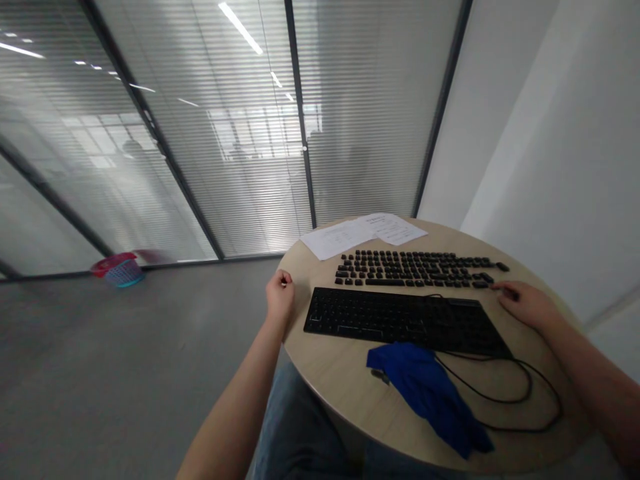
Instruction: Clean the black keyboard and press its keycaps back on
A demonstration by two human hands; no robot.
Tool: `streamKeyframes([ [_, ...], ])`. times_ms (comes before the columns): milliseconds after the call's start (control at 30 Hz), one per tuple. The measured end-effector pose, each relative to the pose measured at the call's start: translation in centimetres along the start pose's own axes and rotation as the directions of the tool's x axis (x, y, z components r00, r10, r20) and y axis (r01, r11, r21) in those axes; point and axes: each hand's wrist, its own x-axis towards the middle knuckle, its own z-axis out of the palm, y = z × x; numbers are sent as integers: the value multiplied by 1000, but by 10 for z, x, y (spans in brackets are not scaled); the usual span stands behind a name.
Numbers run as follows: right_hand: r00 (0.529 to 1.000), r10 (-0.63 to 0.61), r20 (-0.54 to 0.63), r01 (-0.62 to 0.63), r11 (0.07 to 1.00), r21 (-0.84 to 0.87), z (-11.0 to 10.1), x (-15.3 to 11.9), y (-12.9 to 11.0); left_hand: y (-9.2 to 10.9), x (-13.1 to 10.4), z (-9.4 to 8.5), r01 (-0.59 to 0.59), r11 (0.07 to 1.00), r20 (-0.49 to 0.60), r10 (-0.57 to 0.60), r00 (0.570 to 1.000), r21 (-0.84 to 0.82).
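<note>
My left hand [281, 293] is curled into a loose fist at the table's left edge, with no object showing in it. At the right end of the loose keycaps [410, 269], my right hand [527, 303] has its fingers bent together. Its fingertips are at the last keycap of the front row; whether they pinch anything is hidden. The black keycaps lie in several rows, laid out like a keyboard. In front of them is a black keyboard base [400, 320] with its caps off. A blue cloth [430, 393] lies crumpled nearer me, partly over a small dark object [380, 377].
Printed papers [345, 237] lie at the far edge of the round wooden table [340, 393]. A black cable [550, 400] loops at the right front. A red and blue basket [123, 272] stands on the floor by the glass partition [250, 200]. A white wall rises on the right.
</note>
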Motion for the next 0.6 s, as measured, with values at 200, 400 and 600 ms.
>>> streamKeyframes([
  [200,1000,6,-9,-7,1000,-21,-4,-3,-13,-3,4,3,-7,1000,29,6,1000,17],
  [400,998,19,-58,-10,988,156,-10,-21,-32,0,6,3,-25,999,63,23,998,27],
  [600,998,51,-47,-40,975,218,-15,-30,-50,7,8,0,-23,1000,62,23,998,8],
])
